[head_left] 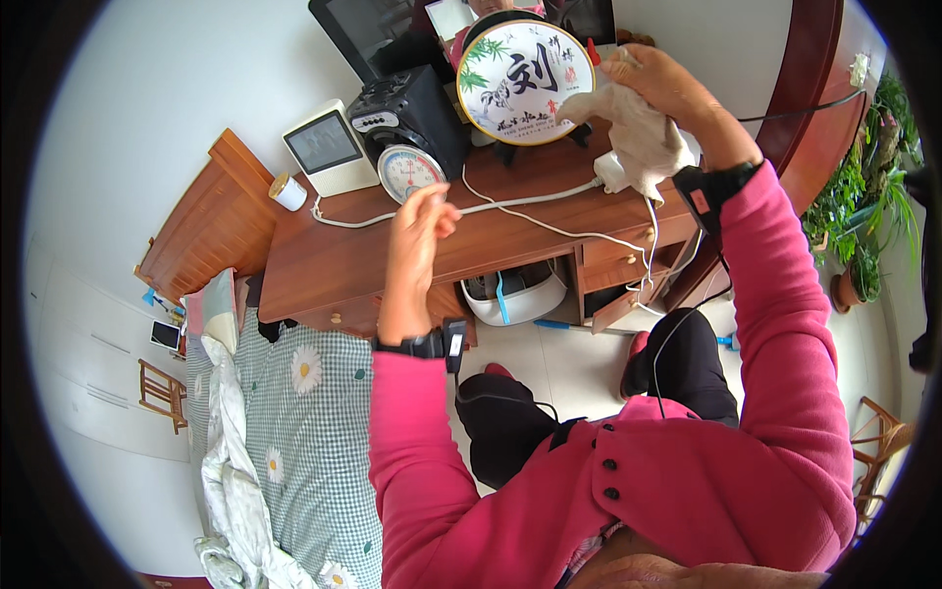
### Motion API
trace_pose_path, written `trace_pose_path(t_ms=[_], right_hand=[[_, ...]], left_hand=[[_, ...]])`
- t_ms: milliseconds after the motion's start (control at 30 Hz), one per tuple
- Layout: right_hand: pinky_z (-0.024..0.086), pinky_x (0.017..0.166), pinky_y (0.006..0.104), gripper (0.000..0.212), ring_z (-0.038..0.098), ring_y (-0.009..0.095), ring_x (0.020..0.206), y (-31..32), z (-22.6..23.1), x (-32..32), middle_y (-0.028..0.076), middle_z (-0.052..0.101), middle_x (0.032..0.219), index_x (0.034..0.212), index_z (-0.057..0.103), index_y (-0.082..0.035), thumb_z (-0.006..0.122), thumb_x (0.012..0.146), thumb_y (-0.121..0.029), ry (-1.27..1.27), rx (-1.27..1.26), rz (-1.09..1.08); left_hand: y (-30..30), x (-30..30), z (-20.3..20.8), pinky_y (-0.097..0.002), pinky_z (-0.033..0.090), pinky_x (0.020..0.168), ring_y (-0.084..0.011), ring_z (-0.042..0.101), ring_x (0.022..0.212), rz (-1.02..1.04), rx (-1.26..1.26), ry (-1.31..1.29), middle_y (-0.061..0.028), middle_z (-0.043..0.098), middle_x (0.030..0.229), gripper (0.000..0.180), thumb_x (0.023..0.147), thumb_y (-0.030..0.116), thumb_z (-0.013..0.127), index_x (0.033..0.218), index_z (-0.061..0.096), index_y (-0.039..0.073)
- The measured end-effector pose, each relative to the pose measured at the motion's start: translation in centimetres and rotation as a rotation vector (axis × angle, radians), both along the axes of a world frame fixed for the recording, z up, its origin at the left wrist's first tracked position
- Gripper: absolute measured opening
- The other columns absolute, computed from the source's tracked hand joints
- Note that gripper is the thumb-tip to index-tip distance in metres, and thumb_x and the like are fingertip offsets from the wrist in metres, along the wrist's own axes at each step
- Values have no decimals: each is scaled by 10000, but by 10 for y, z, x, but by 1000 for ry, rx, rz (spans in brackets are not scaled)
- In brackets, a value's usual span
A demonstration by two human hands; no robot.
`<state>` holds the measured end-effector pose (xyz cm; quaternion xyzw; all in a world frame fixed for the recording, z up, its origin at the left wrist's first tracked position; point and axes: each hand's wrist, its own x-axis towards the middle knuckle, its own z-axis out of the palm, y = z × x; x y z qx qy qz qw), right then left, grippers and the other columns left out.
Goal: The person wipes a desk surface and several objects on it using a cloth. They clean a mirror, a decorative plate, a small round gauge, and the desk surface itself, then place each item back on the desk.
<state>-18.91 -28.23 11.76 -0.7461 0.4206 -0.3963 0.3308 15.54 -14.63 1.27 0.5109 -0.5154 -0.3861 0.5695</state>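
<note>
A beige cloth (pixel 638 137) hangs bunched from my right hand (pixel 659 80), whose fingers are closed on it. The cloth's edge reaches the lower right of a round white decorative plate (pixel 525 83) with black writing and green bamboo leaves, standing upright on a dark stand. My left hand (pixel 420 231) is raised just in front of a round dial thermometer (pixel 408 173); its fingers are loosely bent and partly apart, and nothing shows in them. Whether a fingertip touches the dial, I cannot tell. Behind the dial stands a black speaker box (pixel 412 113).
A white screen device (pixel 332 147) and a small white cup (pixel 287 192) stand left on the brown desk (pixel 324 260). White cables (pixel 530 200) run across it to a power strip (pixel 610 173). A bed (pixel 304 442) lies at left, potted plants (pixel 863 216) at right.
</note>
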Motion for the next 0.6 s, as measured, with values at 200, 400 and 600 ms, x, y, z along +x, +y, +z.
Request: trace_pose_path(t_ms=[200, 400, 600], right_hand=[[503, 768, 260, 268, 583, 88, 838, 98, -32, 15, 1, 601, 872, 1043, 612, -69, 603, 980, -329, -323, 68, 384], [465, 721, 230, 238, 521, 54, 809, 183, -153, 96, -30, 582, 860, 1070, 592, -70, 604, 990, -294, -513, 642, 277], [496, 859, 307, 359, 576, 172, 973, 200, -184, 106, 67, 590, 1057, 1207, 536, -70, 670, 930, -256, -555, 512, 406]], left_hand=[[104, -35, -43, -325, 514, 847, -175, 615, 937, -242, 24, 236, -145, 643, 1126, 574, 968, 372, 594, 1409, 426, 45], [148, -111, -98, -413, 312, 1121, -281, 281, 1421, -463, 111, 522, -130, 223, 1538, 1233, 766, 448, 821, 1559, -52, 88], [143, -122, -130, -321, 412, 1030, -168, 498, 1206, -85, 66, 272, -65, 493, 1338, 535, 996, 120, 550, 1474, 318, 51]])
